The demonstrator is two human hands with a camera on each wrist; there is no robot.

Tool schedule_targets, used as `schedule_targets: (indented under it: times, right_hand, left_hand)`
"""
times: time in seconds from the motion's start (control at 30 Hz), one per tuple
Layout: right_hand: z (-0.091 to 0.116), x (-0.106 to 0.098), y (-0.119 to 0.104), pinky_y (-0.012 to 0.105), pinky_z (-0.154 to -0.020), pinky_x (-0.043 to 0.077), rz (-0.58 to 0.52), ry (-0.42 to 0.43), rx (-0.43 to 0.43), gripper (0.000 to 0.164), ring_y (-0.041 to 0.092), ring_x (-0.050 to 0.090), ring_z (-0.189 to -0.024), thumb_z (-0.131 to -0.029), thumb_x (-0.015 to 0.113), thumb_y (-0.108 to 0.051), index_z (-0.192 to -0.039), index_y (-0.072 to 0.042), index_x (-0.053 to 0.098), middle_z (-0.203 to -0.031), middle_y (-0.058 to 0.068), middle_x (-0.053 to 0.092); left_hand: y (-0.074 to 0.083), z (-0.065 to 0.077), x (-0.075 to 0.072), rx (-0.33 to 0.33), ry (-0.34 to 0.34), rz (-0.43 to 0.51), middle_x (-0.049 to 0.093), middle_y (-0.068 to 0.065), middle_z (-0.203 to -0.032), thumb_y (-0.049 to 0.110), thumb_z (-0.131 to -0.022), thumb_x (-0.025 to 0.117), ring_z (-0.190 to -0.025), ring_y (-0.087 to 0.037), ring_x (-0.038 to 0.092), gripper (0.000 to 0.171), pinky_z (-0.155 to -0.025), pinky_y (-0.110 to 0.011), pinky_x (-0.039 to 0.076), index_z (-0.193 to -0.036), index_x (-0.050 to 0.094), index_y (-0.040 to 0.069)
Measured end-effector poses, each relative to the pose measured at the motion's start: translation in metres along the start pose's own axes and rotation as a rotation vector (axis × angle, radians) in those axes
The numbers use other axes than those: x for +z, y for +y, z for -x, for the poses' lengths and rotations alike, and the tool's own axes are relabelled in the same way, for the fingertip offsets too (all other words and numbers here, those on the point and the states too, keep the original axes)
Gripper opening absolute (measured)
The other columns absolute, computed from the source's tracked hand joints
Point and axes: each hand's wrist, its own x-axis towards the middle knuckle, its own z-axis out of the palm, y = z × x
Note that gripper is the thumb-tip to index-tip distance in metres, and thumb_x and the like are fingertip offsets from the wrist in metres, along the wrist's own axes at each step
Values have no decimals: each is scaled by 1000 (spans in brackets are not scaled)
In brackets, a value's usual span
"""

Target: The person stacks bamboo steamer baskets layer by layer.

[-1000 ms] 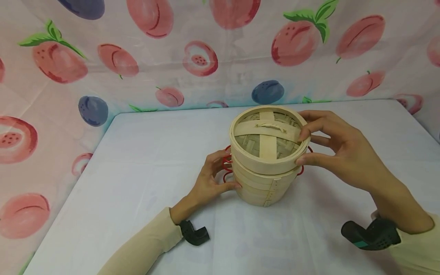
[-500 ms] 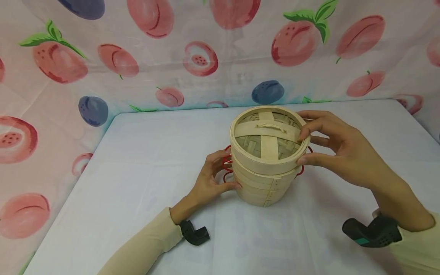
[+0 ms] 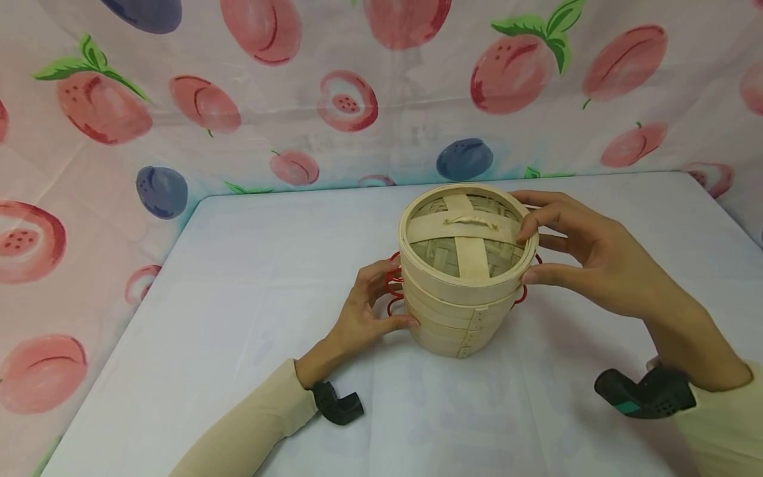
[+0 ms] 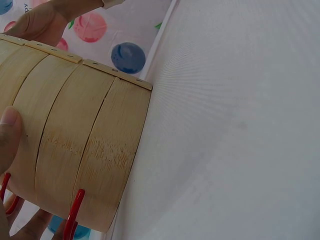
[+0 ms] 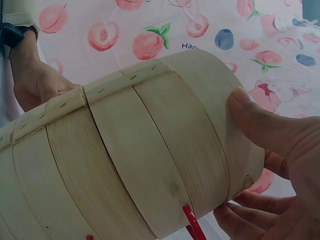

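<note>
A round bamboo steamer of stacked tiers stands on the table, its woven lid on top. Crossed flat strips and a small twisted cord loop show on the lid. From the left, my left hand grips the lower tiers, thumb in front and fingers by the red handles. My right hand holds the lid's right rim, a finger on top and the thumb against the side. In the right wrist view the thumb lies on the lid's pale wall.
A white-covered table lies under the steamer. A cloth printed with peaches and blue fruit hangs behind and at the left. Black wrist devices sit at both cuffs.
The lid has turned slightly, its front strip shifting to the right. My right thumb has moved a little right and back with the rim. The left hand stays put.
</note>
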Motion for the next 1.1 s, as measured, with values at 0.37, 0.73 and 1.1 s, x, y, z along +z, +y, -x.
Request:
schedule_targets:
  times: [0.37,0.73,1.1]
  right_hand:
    - [-1,-1,4,19,-95,42,-77,-22,9,43,25,35,-132,-71,73,20,-107,3,57,-142,18,38]
    - [-1,-2,8,18,-96,41,-91,-45,-6,43,23,33,-134,-71,73,20,-107,3,56,-143,18,38]
    - [3,-2,7,17,-95,41,-17,-42,21,46,22,38,-131,-70,74,19,-108,1,56,-143,16,38]
  left_hand:
    - [-1,0,-1,28,-3,10,41,-18,-133,35,-80,75,-114,-33,54,74,-92,-43,48,-137,32,16]
    - [-2,2,-2,31,1,10,41,-21,-132,35,-80,75,-114,-33,54,75,-91,-43,49,-138,32,16]
    - [-3,4,0,55,-1,2,38,-11,-142,-17,-61,82,-113,-33,54,99,-90,-43,49,-140,33,16]
